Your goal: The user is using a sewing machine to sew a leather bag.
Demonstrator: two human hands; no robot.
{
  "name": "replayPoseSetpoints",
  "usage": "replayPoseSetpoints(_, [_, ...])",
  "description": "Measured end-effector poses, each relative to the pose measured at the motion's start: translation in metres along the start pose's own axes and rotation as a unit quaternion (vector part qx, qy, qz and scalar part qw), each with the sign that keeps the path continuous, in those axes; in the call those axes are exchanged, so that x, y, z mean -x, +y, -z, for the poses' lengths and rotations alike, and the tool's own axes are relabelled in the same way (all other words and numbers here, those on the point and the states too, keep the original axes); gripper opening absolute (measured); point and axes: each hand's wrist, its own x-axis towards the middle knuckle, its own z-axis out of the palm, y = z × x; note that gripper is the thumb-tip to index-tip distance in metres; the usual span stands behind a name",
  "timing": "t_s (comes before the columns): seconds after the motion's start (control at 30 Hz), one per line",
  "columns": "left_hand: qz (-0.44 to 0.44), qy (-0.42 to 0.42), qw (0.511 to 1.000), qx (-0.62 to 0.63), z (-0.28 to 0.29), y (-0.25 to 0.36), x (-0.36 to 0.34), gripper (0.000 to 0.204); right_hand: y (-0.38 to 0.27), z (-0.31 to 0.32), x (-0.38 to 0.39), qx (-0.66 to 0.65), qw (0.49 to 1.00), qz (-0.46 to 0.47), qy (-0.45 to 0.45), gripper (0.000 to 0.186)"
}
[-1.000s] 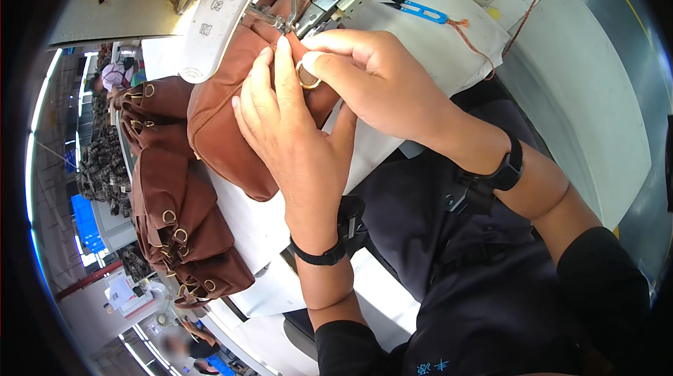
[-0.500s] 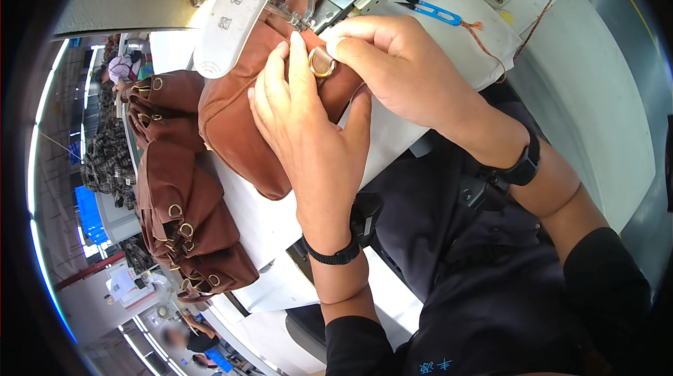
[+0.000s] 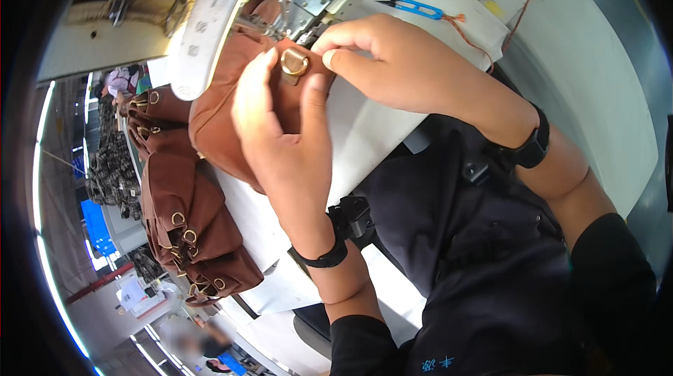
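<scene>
A brown leather bag (image 3: pixel 219 131) lies under the presser foot of a sewing machine (image 3: pixel 280 30). On it sits a small tab with a gold ring (image 3: pixel 295 63). My left hand (image 3: pixel 284 145) rests on the bag, its fingers stretched and the thumb spread apart, with the ring between thumb and fingers. At the bag's right edge, close to the presser foot, my right hand (image 3: pixel 378 60) is closed in a pinch on the leather. The tips of its fingers are partly hidden.
Several brown bags with gold rings (image 3: pixel 189 201) are piled to the left. Blue thread snips (image 3: pixel 420 9) lie on the white worktop (image 3: pixel 368 134) beside orange thread (image 3: pixel 473 39). A white machine cover (image 3: pixel 207 39) hangs over the work. Other people are in the background at left.
The bag and both hands appear farther left. My left fingers have moved off the ring, leaving it uncovered, and its thumb now lies over the leather. My right hand has shifted from the ring to the bag's edge.
</scene>
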Motion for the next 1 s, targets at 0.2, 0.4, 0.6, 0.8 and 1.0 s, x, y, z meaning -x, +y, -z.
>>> replayPoseSetpoints(0.2, [-0.028,0.079,0.992,-0.089,-0.018,0.002,0.005,0.027,0.021,0.011,-0.008,0.111,0.991,0.033,-0.063,0.021])
replayPoseSetpoints(0.4, [-0.057,0.132,0.980,-0.137,-0.025,-0.001,0.007,0.018,0.035,0.015,-0.006,-0.223,0.958,-0.006,-0.179,0.024])
replayPoseSetpoints(0.6, [0.007,0.134,0.990,-0.033,-0.032,0.005,0.009,0.014,0.022,-0.008,0.008,-0.194,0.980,-0.013,-0.044,0.024])
replayPoseSetpoints(0.8, [-0.009,0.169,0.985,-0.001,-0.038,0.004,0.005,0.008,0.015,-0.012,0.012,-0.287,0.955,-0.066,-0.039,0.025])
replayPoseSetpoints(1.0, [0.000,0.169,0.985,0.044,-0.034,0.010,0.004,0.006,0.007,-0.009,0.011,-0.278,0.958,-0.064,-0.020,0.023])
